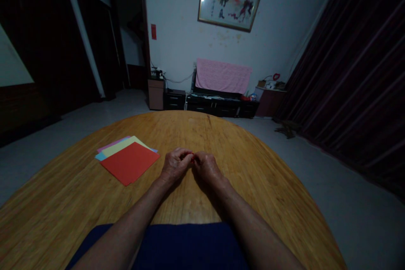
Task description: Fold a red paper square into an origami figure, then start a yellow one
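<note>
My left hand (176, 162) and my right hand (206, 167) meet over the middle of the round wooden table. Between their fingertips shows a small piece of red paper (193, 158), mostly hidden by the fingers, so its shape cannot be made out. Both hands are closed in a pinch on it. To the left of my left hand, apart from it, lies a fanned stack of coloured paper sheets, with a red sheet (130, 163) on top and a yellow sheet (122, 145), blue and pink edges peeking out beneath.
The wooden table (259, 185) has a curved far edge. Beyond it stand a low black cabinet (205, 104) and a screen draped with a pink cloth (223, 76). A framed picture (229, 3) hangs on the wall, and a dark curtain (341, 71) covers the right side.
</note>
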`<state>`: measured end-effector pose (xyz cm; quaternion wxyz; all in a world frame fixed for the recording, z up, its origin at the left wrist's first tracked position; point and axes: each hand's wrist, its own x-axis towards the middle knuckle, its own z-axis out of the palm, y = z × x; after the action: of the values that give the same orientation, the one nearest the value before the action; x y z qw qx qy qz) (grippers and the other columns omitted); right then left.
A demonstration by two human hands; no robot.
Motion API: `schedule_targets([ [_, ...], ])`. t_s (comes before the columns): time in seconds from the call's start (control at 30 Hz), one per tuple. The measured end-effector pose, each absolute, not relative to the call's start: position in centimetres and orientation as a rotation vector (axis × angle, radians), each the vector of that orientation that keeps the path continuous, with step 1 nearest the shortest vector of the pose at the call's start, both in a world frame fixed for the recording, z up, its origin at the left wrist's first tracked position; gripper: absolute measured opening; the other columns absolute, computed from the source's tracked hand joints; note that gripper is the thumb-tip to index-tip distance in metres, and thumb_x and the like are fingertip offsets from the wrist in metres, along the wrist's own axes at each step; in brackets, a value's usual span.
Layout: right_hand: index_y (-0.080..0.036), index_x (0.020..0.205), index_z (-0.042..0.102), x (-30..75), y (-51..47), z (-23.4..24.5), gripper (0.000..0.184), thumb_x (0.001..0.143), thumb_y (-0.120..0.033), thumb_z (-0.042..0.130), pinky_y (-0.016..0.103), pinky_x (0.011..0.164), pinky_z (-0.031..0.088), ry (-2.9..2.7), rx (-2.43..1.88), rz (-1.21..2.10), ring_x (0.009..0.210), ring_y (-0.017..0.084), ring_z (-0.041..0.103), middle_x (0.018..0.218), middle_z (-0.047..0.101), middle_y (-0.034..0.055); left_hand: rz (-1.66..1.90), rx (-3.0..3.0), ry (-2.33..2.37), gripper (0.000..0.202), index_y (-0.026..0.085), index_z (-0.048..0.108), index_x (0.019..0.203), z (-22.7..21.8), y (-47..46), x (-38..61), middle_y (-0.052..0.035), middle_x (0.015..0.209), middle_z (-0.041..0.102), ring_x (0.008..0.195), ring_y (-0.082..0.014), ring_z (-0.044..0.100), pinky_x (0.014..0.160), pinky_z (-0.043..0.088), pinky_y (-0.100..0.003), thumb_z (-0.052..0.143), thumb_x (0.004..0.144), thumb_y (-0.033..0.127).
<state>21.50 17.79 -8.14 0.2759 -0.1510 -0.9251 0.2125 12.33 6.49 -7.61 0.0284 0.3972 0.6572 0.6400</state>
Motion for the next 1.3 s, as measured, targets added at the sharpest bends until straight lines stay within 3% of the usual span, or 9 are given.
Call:
schedule_targets([
  [0.43, -0.017, 0.091, 0.057, 22.1, 17.4, -9.0, 0.014, 0.082, -0.013, 0.047, 0.029, 0.068, 0.043, -2.533, -0.344, 0.448, 0.075, 0.018, 0.055, 0.089, 0.061, 0.0083, 1.953, 1.225, 2.045, 0.011, 0.019, 0.076, 0.073, -7.0, 6.5, 12.7, -0.0053, 0.073, 0.068, 0.069, -0.0175, 0.063, 0.065, 0.047, -0.027, 0.068, 0.072, 0.027],
  [0.6, -0.018, 0.091, 0.057, 22.2, 17.3, -8.0, 0.017, 0.088, -0.013, 0.04, 0.029, 0.072, 0.046, -2.372, -0.301, 0.76, 0.079, 0.017, 0.059, 0.087, 0.063, 0.0064, 2.076, 0.814, 1.815, 0.021, 0.015, 0.072, 0.077, -7.6, 6.8, 12.2, -0.0054, 0.072, 0.069, 0.062, -0.0164, 0.063, 0.056, 0.048, -0.026, 0.067, 0.071, 0.034],
  [0.67, -0.019, 0.098, 0.057, 22.3, 17.3, -7.6, 0.017, 0.085, -0.015, 0.047, 0.03, 0.076, 0.048, -2.319, -0.263, 0.873, 0.086, 0.017, 0.061, 0.096, 0.064, 0.0071, 2.078, 0.683, 1.775, 0.024, 0.014, 0.071, 0.078, -7.3, 6.7, 11.8, -0.0037, 0.068, 0.068, 0.054, -0.0143, 0.06, 0.05, 0.045, -0.024, 0.069, 0.068, 0.036],
  [0.83, -0.022, 0.128, 0.048, 22.3, 17.2, -7.9, 0.057, 0.074, -0.019, 0.065, 0.037, 0.088, 0.049, -2.297, -0.206, 0.942, 0.103, 0.022, 0.06, 0.121, 0.06, 0.0114, 2.056, 0.555, 1.634, 0.033, 0.013, 0.069, 0.078, -6.3, 6.4, 11.7, -0.001, 0.06, 0.066, 0.045, -0.0112, 0.054, 0.044, 0.043, -0.022, 0.075, 0.06, 0.04],
  [1.1, -0.02, 0.112, 0.059, 21.8, 16.8, -8.1, 0.032, 0.08, -0.02, 0.058, 0.028, 0.067, 0.054, -2.194, -0.248, 1.204, 0.078, 0.016, 0.066, 0.1, 0.068, 0.0084, 2.064, 0.569, 1.524, 0.034, 0.012, 0.069, 0.08, -7.4, 6.7, 11.6, -0.0009, 0.061, 0.066, 0.047, -0.0102, 0.055, 0.047, 0.044, -0.021, 0.076, 0.062, 0.04],
  [1.3, -0.02, 0.102, 0.063, 22.0, 16.6, -7.9, 0.023, 0.08, -0.019, 0.056, 0.027, 0.067, 0.053, -2.186, -0.275, 1.172, 0.076, 0.016, 0.065, 0.092, 0.068, 0.0061, 2.065, 0.657, 1.571, 0.028, 0.013, 0.068, 0.074, -8.0, 7.0, 11.3, 0.0002, 0.06, 0.064, 0.047, -0.0095, 0.053, 0.047, 0.041, -0.02, 0.074, 0.066, 0.039],
])
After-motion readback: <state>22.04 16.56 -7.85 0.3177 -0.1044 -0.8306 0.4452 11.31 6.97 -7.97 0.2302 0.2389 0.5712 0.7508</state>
